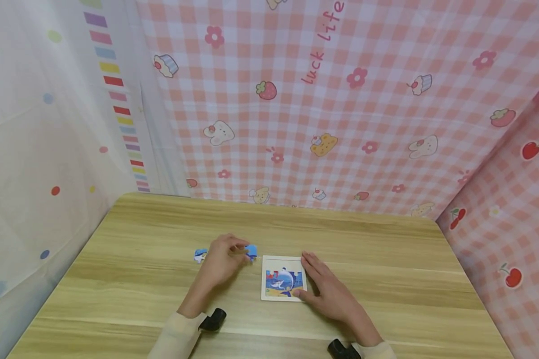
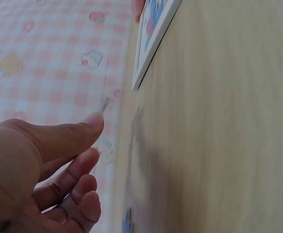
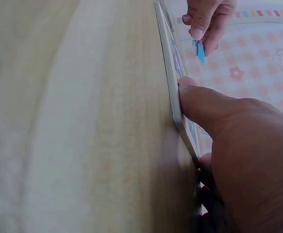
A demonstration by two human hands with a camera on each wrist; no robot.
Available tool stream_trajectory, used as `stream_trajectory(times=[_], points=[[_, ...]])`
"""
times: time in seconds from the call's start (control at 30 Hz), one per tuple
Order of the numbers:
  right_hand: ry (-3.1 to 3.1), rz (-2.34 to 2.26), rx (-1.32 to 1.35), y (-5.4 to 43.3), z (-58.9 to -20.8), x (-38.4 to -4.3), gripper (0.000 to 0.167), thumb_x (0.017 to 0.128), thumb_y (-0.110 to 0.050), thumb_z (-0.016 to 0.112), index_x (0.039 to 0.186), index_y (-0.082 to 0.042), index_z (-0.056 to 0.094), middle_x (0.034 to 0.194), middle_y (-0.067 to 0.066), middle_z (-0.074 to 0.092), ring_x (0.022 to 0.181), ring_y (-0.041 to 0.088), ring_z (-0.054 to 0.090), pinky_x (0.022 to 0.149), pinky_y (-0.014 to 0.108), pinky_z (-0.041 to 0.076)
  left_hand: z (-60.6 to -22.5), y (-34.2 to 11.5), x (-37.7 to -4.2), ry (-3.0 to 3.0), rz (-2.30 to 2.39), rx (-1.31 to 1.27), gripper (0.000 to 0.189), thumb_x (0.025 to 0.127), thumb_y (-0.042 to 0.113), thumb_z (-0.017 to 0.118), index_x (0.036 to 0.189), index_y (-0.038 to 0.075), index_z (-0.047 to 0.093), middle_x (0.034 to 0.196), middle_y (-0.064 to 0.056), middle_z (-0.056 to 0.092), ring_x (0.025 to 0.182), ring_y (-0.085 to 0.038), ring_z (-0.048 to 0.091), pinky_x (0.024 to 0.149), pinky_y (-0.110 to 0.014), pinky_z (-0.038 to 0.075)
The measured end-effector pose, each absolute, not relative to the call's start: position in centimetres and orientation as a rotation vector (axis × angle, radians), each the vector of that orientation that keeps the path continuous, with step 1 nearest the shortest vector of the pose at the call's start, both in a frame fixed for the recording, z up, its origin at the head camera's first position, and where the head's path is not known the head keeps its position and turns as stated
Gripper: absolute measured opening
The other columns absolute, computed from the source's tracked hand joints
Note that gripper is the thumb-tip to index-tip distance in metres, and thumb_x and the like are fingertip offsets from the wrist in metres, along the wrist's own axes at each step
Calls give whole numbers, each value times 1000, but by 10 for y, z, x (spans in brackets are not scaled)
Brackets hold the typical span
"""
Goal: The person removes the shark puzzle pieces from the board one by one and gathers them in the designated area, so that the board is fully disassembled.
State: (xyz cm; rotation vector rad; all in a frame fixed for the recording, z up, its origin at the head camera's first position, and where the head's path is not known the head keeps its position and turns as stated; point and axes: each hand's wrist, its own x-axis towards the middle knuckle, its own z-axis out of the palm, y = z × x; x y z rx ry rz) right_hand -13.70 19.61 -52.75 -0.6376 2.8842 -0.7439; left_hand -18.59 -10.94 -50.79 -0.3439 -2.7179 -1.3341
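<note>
Thumb and fingertips of my left hand (image 1: 223, 259) pinch a small blue puzzle piece (image 1: 251, 252) above the table, left of a square jigsaw tray. In the left wrist view that puzzle piece (image 2: 105, 104) appears edge-on past the thumb tip. The tray's white rim (image 1: 263, 281) surrounds a partly filled sea picture with a dolphin-like animal (image 1: 289, 279); its upper strip shows pale backing. My right hand (image 1: 330, 291) rests at the tray's right side, fingers stretched along the edge and thumb (image 3: 187, 90) over the near right corner.
Another blue and white puzzle piece (image 1: 199, 256) lies on the wooden table (image 1: 377, 259), left of my left hand and partly hidden by it. Checked pink cloth (image 1: 296, 119) hangs behind the table, with cloth along both sides too.
</note>
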Motion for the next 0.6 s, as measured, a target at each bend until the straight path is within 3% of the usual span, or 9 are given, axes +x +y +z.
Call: stream_trajectory(times=[0.4, 0.6], points=[[2874, -759, -644, 195, -526, -137, 87, 94, -52, 69, 159, -7, 33, 170, 7, 25, 159, 29, 20, 125, 52, 25, -502, -131, -189, -2803, -1203, -342, 27, 86, 12, 82, 113, 8, 77, 103, -4, 69, 95, -22, 60, 81, -37, 53], [2885, -757, -649, 195, -525, -135, 87, 94, -51, 69, 159, -6, 34, 170, 8, 26, 158, 31, 21, 124, 53, 26, -504, -136, -191, -2842, -1137, -358, 27, 86, 11, 82, 112, 5, 77, 98, -3, 68, 96, -22, 57, 83, -38, 51]])
